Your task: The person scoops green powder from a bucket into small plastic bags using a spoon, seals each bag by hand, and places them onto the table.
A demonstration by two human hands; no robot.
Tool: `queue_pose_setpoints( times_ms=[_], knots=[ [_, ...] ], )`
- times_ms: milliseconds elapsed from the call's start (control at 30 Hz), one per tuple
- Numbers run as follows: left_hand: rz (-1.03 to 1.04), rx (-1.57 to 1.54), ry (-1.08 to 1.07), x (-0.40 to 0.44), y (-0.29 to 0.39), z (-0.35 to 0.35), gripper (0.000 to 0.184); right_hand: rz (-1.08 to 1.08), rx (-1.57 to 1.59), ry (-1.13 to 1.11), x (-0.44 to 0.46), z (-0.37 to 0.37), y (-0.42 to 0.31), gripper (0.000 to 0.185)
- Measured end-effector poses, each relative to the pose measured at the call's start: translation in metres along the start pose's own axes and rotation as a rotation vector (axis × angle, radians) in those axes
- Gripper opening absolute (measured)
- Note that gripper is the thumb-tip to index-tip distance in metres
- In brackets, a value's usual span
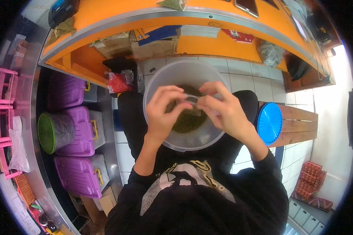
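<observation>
A large translucent tub (161, 78) stands between the person's knees, with dark green-brown loose material (186, 123) at its bottom. Over the tub, my left hand (164, 105) and my right hand (221, 105) hold a small clear plastic bag (193, 102) between them. The fingers of my left hand are bent round the bag's left side, thumb against it. My right hand pinches the bag's right side near its upper edge. What the bag contains is too blurred to tell.
An orange counter (125, 11) with a shelf beneath runs across the front. Purple-lidded boxes (76, 131) and a green-lidded container (47, 133) stand left. On the right, a blue round lid (270, 123) rests by a wooden bench (298, 124). Egg trays (310, 180) are lower right.
</observation>
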State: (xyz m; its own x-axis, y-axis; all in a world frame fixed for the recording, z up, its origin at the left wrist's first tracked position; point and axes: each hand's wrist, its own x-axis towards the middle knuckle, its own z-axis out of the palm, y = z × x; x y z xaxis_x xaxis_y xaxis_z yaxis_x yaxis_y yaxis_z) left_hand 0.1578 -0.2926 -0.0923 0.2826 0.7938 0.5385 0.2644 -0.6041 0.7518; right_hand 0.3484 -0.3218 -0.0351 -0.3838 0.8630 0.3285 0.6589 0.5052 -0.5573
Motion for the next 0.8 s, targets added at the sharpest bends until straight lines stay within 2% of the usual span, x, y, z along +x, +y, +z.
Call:
queue_pose_setpoints(
  times_ms=[33, 67, 100, 200, 233, 300, 400, 533, 600, 800],
  knots=[
    [-0.156, -0.268, 0.053, 0.000, 0.000, 0.001, 0.025, 0.014, 0.061, 0.091, -0.001, 0.002, 0.002, 0.019],
    [-0.313, -0.534, 0.106, 0.000, 0.001, 0.002, 0.021, 0.015, 0.060, 0.092, -0.002, 0.004, 0.004, 0.019],
    [-0.358, -0.675, 0.102, -0.001, 0.003, 0.002, 0.030, 0.030, 0.104, 0.166, -0.002, 0.006, 0.005, 0.020],
    [-0.437, -0.787, 0.112, 0.003, 0.008, -0.001, 0.040, 0.047, 0.193, 0.312, -0.002, 0.012, 0.006, 0.021],
    [-0.437, -0.787, 0.113, 0.004, 0.009, -0.002, 0.040, 0.053, 0.238, 0.387, -0.001, 0.013, 0.005, 0.021],
    [-0.531, -0.817, 0.092, 0.004, 0.009, -0.006, 0.038, 0.104, 0.270, 0.405, -0.003, 0.013, 0.000, 0.022],
    [-0.550, -0.809, 0.147, 0.002, 0.010, -0.002, 0.036, 0.155, 0.298, 0.394, -0.002, 0.013, -0.002, 0.024],
    [-0.542, -0.779, 0.163, -0.001, 0.013, 0.002, 0.041, 0.192, 0.361, 0.369, -0.002, 0.021, -0.003, 0.024],
    [-0.466, -0.800, 0.165, 0.000, 0.014, 0.005, 0.047, 0.169, 0.339, 0.381, -0.004, 0.023, 0.000, 0.023],
    [-0.455, -0.757, 0.091, -0.001, 0.014, 0.007, 0.049, 0.160, 0.303, 0.335, 0.001, 0.022, -0.008, 0.027]
  ],
)
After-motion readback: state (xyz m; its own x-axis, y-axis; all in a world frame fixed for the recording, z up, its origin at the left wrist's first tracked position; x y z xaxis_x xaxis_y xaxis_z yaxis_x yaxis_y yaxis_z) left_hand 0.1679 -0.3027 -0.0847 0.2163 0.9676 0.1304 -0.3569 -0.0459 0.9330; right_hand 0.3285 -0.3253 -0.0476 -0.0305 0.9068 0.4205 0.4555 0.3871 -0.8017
